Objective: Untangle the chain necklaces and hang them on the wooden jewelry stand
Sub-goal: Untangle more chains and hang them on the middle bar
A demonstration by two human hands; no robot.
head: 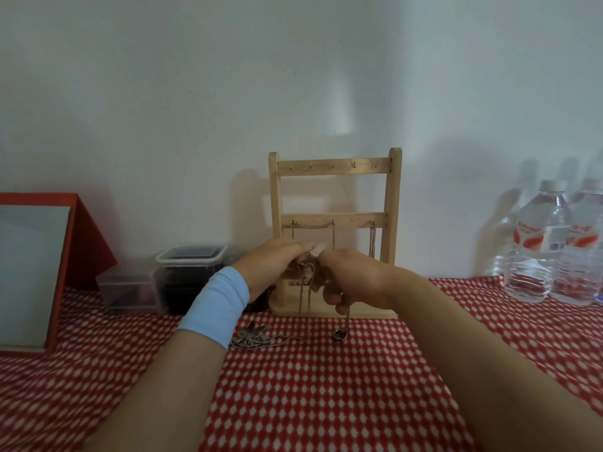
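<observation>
Both hands are raised just in front of the wooden stand (pixel 334 236), which stands at the far side of the desk (pixel 326 386) against the wall. The left hand (pixel 270 265), with a light blue band (pixel 215 309) around its wrist, is reached in from the near left with the palm turned rightward, and its fingers (pixel 301 246) are pinched shut on a tangle of silver chains (pixel 305 272). The right hand (pixel 355 275) is brought in from the near right, its fingertips closed on the same tangle, almost touching those of the left hand. From the tangle, strands are seen hanging down towards the stand's base, and one strand ends in a small round pendant (pixel 338 335) resting on the red checked cloth. A flower-shaped pendant (pixel 251 337) with more chain is lying on the cloth near the left wrist. Three chains (pixel 372 238) are already hung from the stand's middle bar. Plastic boxes (pixel 191 256) are placed to the left of the stand, and water bottles (pixel 538 243) far right.
</observation>
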